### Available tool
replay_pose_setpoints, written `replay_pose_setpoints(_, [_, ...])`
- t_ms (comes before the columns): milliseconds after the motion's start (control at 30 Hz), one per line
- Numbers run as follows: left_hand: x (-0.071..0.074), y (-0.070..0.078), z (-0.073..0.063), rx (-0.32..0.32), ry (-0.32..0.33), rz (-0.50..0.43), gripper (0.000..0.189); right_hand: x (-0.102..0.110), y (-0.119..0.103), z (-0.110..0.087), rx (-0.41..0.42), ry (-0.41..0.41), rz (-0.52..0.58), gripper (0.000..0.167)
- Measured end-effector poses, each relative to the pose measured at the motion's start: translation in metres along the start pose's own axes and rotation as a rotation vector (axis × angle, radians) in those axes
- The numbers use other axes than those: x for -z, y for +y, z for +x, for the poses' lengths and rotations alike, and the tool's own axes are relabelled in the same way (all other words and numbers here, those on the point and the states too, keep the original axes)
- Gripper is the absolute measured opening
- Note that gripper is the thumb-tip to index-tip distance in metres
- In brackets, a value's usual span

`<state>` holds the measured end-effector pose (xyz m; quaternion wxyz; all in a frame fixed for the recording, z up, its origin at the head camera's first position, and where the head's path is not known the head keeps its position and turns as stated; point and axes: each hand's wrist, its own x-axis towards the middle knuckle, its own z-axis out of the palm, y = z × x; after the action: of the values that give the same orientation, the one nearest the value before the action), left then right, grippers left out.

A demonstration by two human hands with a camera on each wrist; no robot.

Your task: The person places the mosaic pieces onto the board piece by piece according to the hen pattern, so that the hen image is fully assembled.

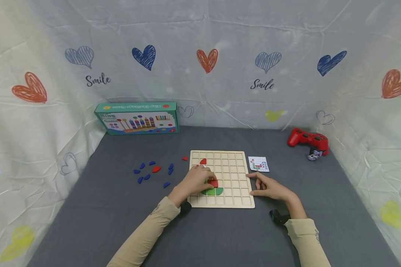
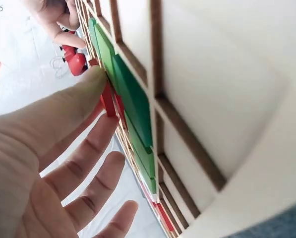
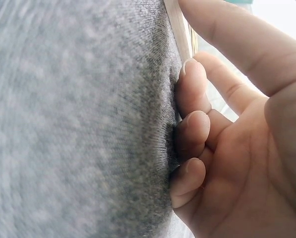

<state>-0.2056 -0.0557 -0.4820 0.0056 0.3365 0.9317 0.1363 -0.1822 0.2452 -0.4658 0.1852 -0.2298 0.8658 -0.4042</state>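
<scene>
In the head view, my left hand [image 1: 198, 180] is over the left part of a wooden grid board [image 1: 235, 180]. Its thumb and a finger pinch a small red piece [image 2: 108, 100] at the grid in the left wrist view. Green pieces [image 2: 133, 99] lie in the cells beside it, and another red piece [image 1: 203, 161] sits higher on the board. At the board's right edge is my right hand [image 1: 270, 187]; its extended index finger and thumb touch the rim, while the other fingers curl in against the grey cloth [image 3: 88, 119].
Several blue pieces [image 1: 147, 177] and a red piece [image 1: 156, 169] lie left of the board, with a small red triangle [image 1: 185, 158] near its corner. A pattern card [image 1: 258, 164] lies to the right. Farther back are a game box [image 1: 137, 118] and a red game controller [image 1: 307, 139].
</scene>
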Motion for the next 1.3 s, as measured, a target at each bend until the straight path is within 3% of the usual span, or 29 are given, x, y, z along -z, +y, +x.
replay_pose_setpoints(433, [-0.002, 0.016, 0.006, 0.036, 0.028, -0.024, 0.026, 0.001, -0.001, -0.001, 0.012, 0.002, -0.007, 0.056])
replay_pose_setpoints(800, [-0.007, 0.02, 0.006, 0.059, 0.057, -0.032, 0.024, 0.0, -0.002, -0.001, -0.004, 0.005, -0.018, 0.056])
replay_pose_setpoints(1100, [-0.009, 0.013, 0.004, 0.06, 0.074, -0.048, 0.024, -0.007, 0.034, 0.007, -0.003, 0.037, -0.07, 0.057])
replay_pose_setpoints(1300, [-0.006, 0.005, -0.004, 0.054, 0.103, -0.069, 0.023, -0.006, 0.024, 0.005, 0.017, 0.045, -0.045, 0.056])
